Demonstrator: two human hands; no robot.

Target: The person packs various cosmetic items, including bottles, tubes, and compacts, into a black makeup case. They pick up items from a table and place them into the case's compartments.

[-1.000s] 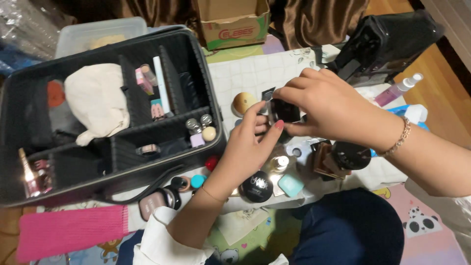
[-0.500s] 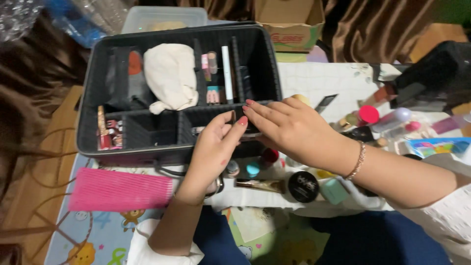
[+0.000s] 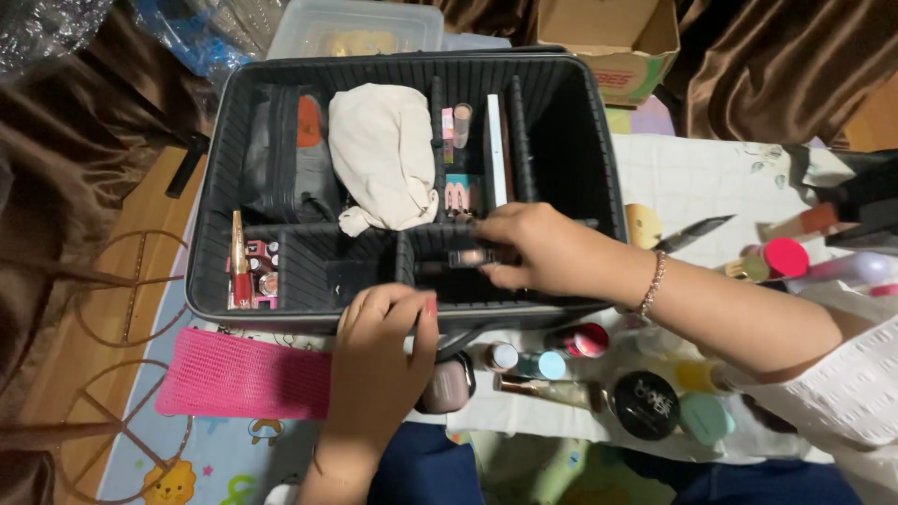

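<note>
A black organiser case (image 3: 580, 168) with ribbed walls and dividers is seen lying open on the surface. The right hand (image 3: 538, 248) is reached into the near-right compartment, where a small dark, blurred item (image 3: 468, 257) is pinched between the thumb and fingers; its kind cannot be told. The left hand (image 3: 379, 355) is placed at the near rim of the case, fingers curled together over the edge; whether anything is held beneath them cannot be told.

A cream cloth pouch (image 3: 383, 154) is lodged in the far-middle compartment, with a black zipped pouch (image 3: 281, 159) to its left. A gold-and-red tube (image 3: 239, 262) is stood in the near-left compartment. A pink mesh mat (image 3: 243, 379) is laid just near the case, to the left of the left hand. To the right, on a white cloth (image 3: 692, 178), a round black compact (image 3: 645, 404), a mint-green container (image 3: 706, 418) and a pink-capped bottle (image 3: 781, 257) are scattered. A cardboard box (image 3: 608, 37) is set beyond the case.
</note>
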